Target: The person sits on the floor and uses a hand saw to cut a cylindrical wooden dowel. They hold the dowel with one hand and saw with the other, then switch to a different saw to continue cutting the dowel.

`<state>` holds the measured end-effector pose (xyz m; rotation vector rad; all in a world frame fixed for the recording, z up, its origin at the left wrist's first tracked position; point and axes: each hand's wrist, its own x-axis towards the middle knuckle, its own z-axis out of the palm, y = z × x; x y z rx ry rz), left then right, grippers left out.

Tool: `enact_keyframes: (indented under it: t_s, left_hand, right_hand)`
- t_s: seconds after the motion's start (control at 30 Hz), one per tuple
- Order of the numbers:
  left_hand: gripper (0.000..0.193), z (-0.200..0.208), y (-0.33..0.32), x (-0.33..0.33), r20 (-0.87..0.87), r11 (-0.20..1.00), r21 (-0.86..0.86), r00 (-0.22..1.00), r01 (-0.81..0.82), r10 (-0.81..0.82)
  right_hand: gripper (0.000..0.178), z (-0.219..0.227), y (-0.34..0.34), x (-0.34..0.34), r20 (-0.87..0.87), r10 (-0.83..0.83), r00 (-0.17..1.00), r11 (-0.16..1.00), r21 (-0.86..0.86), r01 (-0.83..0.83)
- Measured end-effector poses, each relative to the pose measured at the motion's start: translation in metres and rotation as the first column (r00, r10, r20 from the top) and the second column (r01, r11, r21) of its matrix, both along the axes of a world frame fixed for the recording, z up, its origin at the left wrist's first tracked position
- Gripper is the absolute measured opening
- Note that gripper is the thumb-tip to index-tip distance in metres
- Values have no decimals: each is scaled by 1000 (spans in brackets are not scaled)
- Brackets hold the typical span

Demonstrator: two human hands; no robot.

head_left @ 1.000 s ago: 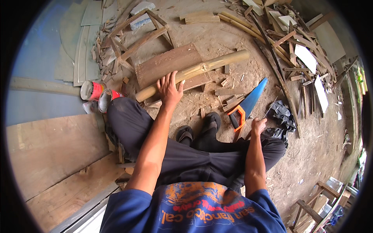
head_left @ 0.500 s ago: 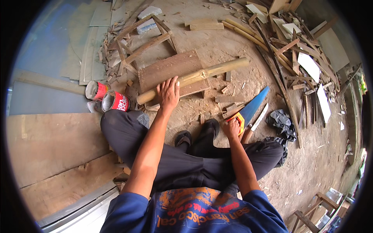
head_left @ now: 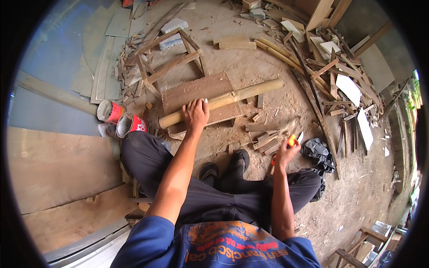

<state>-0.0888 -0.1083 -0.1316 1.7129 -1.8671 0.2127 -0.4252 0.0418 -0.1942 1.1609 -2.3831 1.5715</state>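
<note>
A bamboo pole [head_left: 257,90] lies slantwise across a low brown wooden bench [head_left: 195,89] in front of me. My left hand [head_left: 195,115] presses down on the pole near its left end, fingers curled over it. To the right, my right hand [head_left: 284,156] is closed round the yellow-orange handle of a handsaw [head_left: 292,140], held off the ground. The saw's blade is turned nearly edge-on, so little of it shows. Just beyond that hand, part of a knife blade [head_left: 300,137] is visible; its handle is hidden.
Two red paint cans [head_left: 129,125] stand by my left knee. Wood offcuts [head_left: 267,139] lie ahead of my feet, and a crumpled black plastic bag [head_left: 318,154] by my right knee. A wooden frame [head_left: 172,63] stands beyond the bench; scrap timber [head_left: 342,85] is heaped at the far right.
My right hand has lifted the handsaw and moved slightly right and nearer; its blue blade has turned from broadside to nearly edge-on. My left hand stays on the bamboo pole.
</note>
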Motion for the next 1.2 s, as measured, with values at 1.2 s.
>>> enact_keyframes:
  t_s: [1.2]
  left_hand:
    - [28, 1, -8, 4, -39, 970, 232, 996, -68, 79]
  right_hand:
    - [40, 185, 100, 169, 440, 658, 611, 689, -26, -724]
